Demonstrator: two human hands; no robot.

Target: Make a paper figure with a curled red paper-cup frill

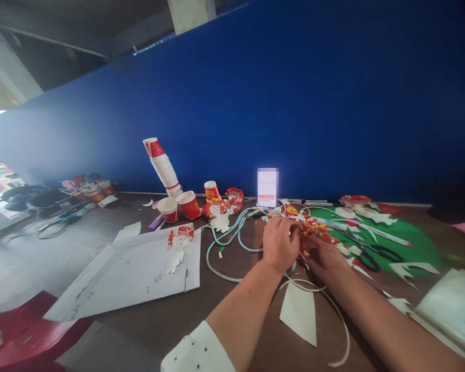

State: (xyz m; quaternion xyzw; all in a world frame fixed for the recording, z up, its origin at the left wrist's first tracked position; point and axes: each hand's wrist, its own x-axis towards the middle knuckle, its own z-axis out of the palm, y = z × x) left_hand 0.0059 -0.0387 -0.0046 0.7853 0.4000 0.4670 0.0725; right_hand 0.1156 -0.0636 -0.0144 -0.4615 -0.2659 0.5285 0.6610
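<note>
My left hand (279,243) is closed over the table with its fingers curled. Close beside it, my right hand (326,256) is closed too, its fingertips meeting the left ones. Between them shows a small red-and-yellow paper piece (304,233), mostly covered by my fingers. Beneath my wrists lies a white paper offcut (299,311), with a curled white paper strip (343,330) to its right. Black-handled scissors (387,253) rest to the right of my right hand on a round green mat (414,243).
A leaning stack of paper cups (163,168) stands by the blue partition (294,93). Nearer are a red paper cup (188,204) and a white board (139,279) bearing a cut-out figure (178,245). A pale blue cable (213,263) loops left of my hands. A lit, blurred screen (267,187) stands behind.
</note>
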